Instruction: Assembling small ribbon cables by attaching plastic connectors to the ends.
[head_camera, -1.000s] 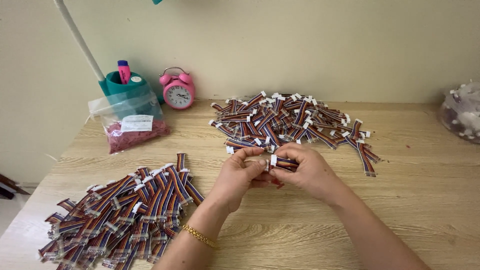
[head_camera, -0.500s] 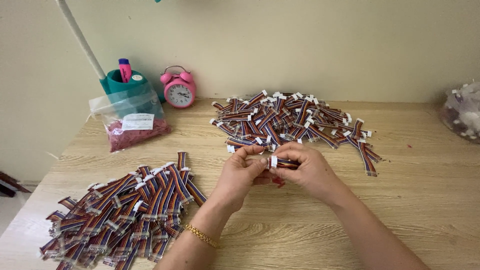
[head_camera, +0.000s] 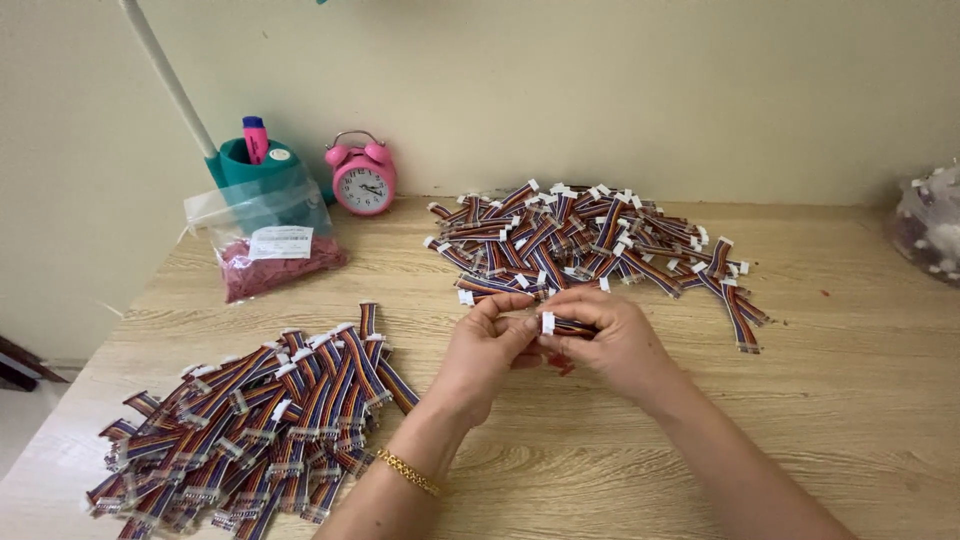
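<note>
Midway, approx.: both hands work one ribbon cable (head_camera: 568, 326) w/ white connector above worktop (head_camera: 860, 400).
L hand (head_camera: 487, 345) & R hand (head_camera: 612, 340) fingers pinch it; left pile (head_camera: 250, 420) looks sorted, far heap (head_camera: 590, 240) looks unprocessed.

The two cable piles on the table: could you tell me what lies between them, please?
In the head view, bare wooden table separates the near-left pile from the far pile; the left hand and right hand hold one cable alongside that gap.
</note>
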